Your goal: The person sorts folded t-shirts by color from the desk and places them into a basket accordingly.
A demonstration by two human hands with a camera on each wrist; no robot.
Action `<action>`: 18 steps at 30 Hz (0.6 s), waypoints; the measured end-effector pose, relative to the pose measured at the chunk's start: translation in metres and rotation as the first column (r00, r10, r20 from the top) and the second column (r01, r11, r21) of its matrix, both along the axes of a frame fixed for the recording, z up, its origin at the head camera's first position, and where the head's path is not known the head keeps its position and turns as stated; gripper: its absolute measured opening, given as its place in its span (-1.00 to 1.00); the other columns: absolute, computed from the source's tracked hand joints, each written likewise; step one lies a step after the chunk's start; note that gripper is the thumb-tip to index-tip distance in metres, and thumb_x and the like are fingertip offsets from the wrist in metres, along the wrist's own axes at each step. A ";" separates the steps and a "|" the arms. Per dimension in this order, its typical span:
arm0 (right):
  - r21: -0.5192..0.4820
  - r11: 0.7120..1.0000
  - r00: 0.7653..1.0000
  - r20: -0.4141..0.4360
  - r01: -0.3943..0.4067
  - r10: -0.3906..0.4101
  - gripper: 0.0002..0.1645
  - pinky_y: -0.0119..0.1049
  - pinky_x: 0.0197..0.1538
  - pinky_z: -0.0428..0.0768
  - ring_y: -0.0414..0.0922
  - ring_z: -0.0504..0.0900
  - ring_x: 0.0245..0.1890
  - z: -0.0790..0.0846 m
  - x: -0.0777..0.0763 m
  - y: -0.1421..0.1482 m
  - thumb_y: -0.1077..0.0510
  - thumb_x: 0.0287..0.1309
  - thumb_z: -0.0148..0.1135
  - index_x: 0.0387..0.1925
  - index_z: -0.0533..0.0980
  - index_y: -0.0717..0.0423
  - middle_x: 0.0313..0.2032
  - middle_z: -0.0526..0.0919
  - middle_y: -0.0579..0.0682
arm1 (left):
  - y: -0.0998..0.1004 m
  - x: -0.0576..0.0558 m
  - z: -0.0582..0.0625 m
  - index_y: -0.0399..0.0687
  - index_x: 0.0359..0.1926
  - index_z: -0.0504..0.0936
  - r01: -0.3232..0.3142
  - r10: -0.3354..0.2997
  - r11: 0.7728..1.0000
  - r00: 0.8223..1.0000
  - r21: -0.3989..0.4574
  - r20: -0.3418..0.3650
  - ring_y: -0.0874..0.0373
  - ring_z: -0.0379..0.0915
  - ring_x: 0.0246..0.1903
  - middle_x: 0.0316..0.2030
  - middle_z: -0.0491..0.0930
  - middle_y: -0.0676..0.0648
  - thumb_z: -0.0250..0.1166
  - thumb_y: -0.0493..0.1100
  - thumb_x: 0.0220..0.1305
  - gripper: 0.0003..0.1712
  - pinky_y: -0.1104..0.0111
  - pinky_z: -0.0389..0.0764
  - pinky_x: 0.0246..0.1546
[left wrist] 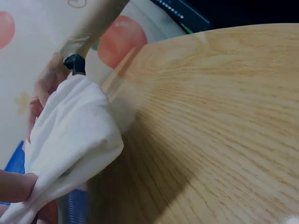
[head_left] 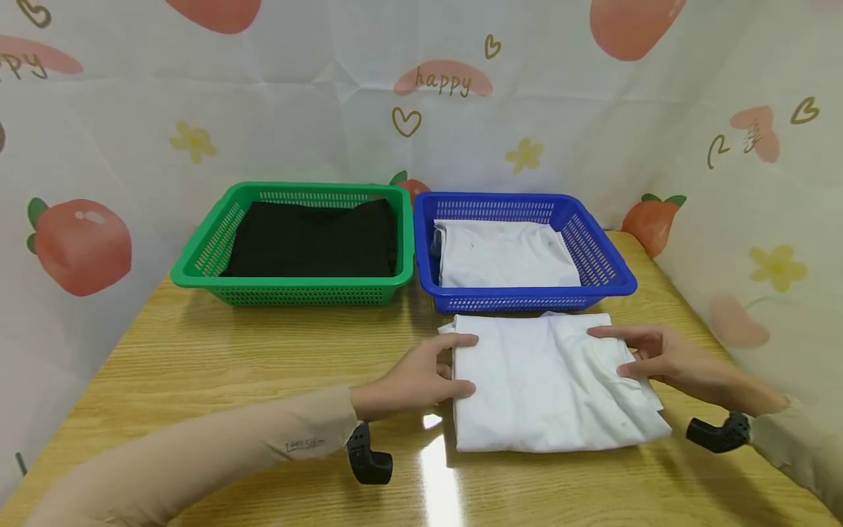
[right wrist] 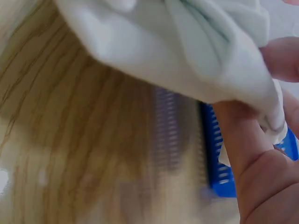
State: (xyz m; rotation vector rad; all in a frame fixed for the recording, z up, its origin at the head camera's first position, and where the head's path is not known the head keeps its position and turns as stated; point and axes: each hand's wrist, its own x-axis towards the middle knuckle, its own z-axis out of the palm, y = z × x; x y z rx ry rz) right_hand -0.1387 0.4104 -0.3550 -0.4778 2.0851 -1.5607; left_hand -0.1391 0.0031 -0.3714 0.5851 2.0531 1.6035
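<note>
A folded white cloth (head_left: 520, 388) is held up off the wooden table between my two hands, in front of the blue basket. My left hand (head_left: 418, 377) pinches its left edge; in the left wrist view the thumb (left wrist: 16, 186) lies on the fabric with a finger beneath. My right hand (head_left: 678, 362) grips the right side, where the layers are looser and wrinkled. Close up in the right wrist view, the cloth (right wrist: 154, 51) sags between folds. Some fingers are hidden under the fabric.
Behind the cloth stands a blue basket (head_left: 527, 301) with folded white fabric (head_left: 503, 252) inside. To its left, a green basket (head_left: 296, 282) contains folded black fabric (head_left: 309, 241). Both stand on the wooden table (head_left: 263, 351) against a patterned backdrop (head_left: 296, 132).
</note>
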 end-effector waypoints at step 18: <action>0.014 0.992 0.984 -0.131 0.122 -0.119 -0.21 -0.44 0.02 0.48 -0.20 0.24 0.23 0.092 -0.077 -0.015 0.39 0.39 0.07 0.54 0.07 0.01 0.49 -0.06 -0.01 | 0.020 -0.105 0.081 -0.11 0.48 0.20 -0.153 0.112 0.984 0.926 -0.087 -0.360 0.05 0.45 -0.05 0.38 0.24 -0.07 0.23 -0.29 0.32 -0.26 0.31 0.53 -0.19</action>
